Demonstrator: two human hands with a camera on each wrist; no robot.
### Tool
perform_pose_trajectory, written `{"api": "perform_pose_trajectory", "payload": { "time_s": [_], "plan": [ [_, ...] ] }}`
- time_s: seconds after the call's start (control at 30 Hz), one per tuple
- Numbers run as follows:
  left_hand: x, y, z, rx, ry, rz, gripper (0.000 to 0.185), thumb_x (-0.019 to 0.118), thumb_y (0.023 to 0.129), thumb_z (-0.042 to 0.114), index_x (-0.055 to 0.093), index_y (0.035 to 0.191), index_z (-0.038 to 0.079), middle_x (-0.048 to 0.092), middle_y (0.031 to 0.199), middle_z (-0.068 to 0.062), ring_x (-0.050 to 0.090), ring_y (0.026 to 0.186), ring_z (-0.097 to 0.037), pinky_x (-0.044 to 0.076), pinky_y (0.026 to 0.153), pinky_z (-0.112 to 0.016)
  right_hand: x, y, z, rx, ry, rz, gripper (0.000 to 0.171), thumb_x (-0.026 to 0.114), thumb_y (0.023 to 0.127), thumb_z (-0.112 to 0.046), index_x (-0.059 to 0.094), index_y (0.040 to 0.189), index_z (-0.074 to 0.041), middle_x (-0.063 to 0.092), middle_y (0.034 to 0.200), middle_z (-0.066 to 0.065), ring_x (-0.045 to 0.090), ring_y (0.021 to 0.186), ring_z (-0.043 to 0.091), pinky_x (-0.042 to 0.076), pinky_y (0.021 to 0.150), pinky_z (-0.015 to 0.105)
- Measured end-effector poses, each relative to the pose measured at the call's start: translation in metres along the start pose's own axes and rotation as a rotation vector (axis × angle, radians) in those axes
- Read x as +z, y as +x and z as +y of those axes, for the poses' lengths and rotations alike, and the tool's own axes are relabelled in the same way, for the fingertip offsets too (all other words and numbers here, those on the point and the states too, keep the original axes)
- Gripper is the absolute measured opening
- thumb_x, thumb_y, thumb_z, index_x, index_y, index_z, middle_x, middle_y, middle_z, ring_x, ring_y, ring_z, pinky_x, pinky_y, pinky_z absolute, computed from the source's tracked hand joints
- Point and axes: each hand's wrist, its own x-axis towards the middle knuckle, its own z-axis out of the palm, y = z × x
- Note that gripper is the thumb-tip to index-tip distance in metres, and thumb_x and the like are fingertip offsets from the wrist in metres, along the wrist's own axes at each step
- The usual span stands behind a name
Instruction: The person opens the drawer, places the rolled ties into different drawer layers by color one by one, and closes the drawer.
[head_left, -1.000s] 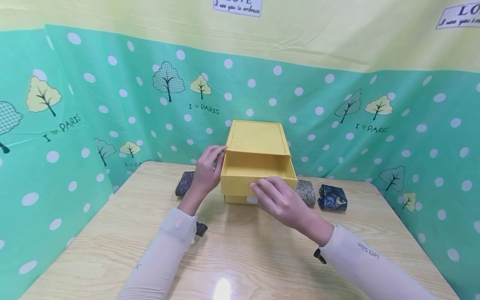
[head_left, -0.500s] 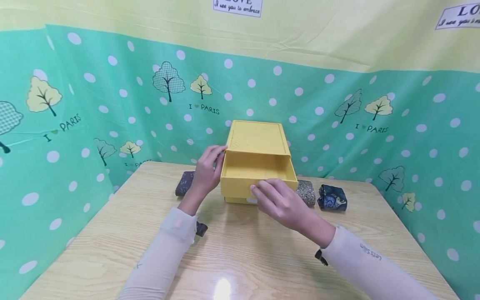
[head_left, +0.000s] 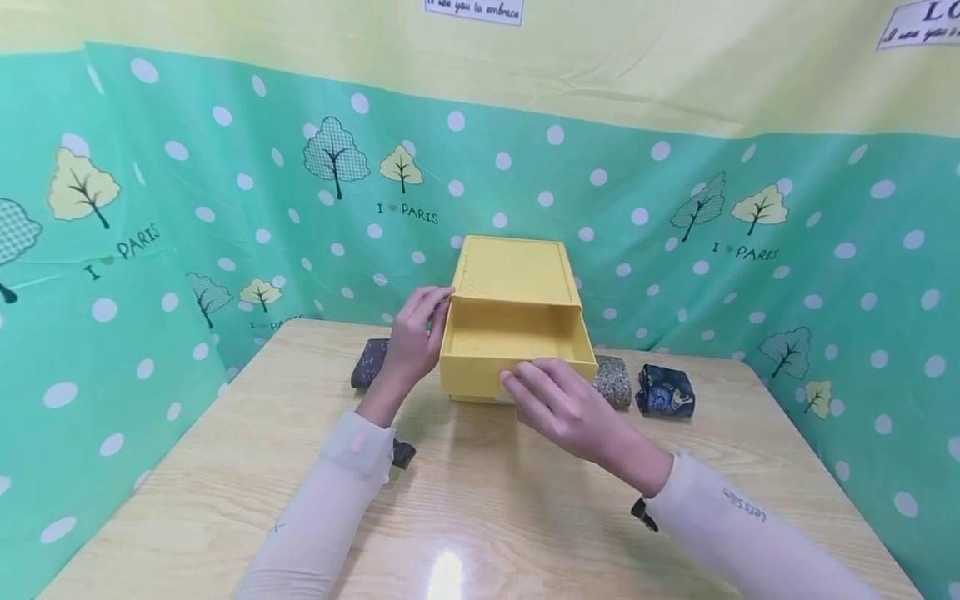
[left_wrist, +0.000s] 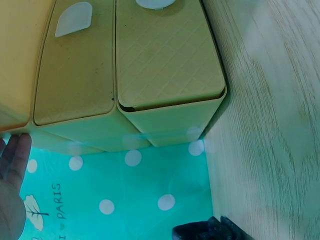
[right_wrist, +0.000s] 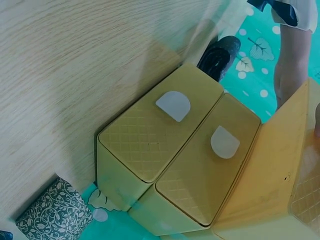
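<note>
A yellow drawer cabinet [head_left: 517,271] stands at the back middle of the wooden table [head_left: 487,517]. Its top drawer [head_left: 480,373] is pulled out and looks empty. My left hand [head_left: 427,312] rests against the cabinet's left side near the top corner, and its fingers [left_wrist: 12,180] lie flat there. My right hand [head_left: 525,379] grips the front of the pulled-out drawer. The right wrist view shows two lower drawers [right_wrist: 170,135] pushed in, each with a white handle tab.
A dark floral pouch [head_left: 369,363] lies left of the cabinet. A grey patterned pouch [head_left: 615,380] and a dark blue pouch [head_left: 665,392] lie to its right. A green dotted cloth [head_left: 225,217] walls in the table at the back and sides.
The top drawer has slid a little further out toward me under my right hand. My left hand stays on the cabinet's side.
</note>
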Motion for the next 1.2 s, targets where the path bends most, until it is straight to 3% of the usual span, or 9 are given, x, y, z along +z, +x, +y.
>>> {"api": "perform_pose_trajectory", "payload": {
  "time_s": [0.63,1.2],
  "plan": [
    [-0.0008,0.0086,0.0011,-0.001,0.016,-0.011,0.026,0.055,0.105,0.004,0.066,0.126,-0.005,0.064,0.115,-0.021,0.067,0.090,-0.029,0.061,0.078,-0.031,-0.0002,0.0022,0.0052,-0.009,0.001,0.006,0.024,0.058,0.098,-0.004,0.071,0.114,0.009,0.069,0.102,0.019,0.063,0.082,0.029,0.061,0.072,0.033],
    [-0.0005,0.0034,0.0008,-0.018,0.014,-0.027,0.026,0.055,0.105,0.005,0.066,0.126,-0.004,0.064,0.115,-0.021,0.067,0.090,-0.028,0.060,0.078,-0.031,-0.0010,0.0012,-0.0007,-0.022,0.014,0.028,0.024,0.060,0.094,-0.003,0.072,0.111,0.009,0.069,0.100,0.019,0.064,0.079,0.029,0.060,0.069,0.033]
  ]
}}
